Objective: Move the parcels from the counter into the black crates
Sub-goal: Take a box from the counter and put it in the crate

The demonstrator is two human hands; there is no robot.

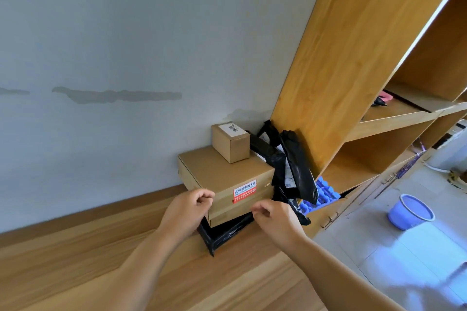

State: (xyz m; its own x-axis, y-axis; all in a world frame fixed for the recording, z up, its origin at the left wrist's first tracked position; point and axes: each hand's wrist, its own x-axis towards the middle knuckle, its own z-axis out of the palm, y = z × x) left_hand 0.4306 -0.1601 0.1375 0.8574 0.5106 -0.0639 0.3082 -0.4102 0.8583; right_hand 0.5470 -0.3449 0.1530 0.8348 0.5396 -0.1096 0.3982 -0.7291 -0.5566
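Both hands, left and right, curled empty beside a red-labelled brown cardboard parcel

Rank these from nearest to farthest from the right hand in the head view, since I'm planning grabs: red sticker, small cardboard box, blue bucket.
1. red sticker, just above the right hand on the large box's front.
2. small cardboard box, up behind, atop the large box.
3. blue bucket, far right on the floor.

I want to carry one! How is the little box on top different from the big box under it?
The little box is cube-like and stands on top; the big box is wide, flat and carries it. The little box bears a white barcode label; the big box has a red sticker. Both are brown cardboard.
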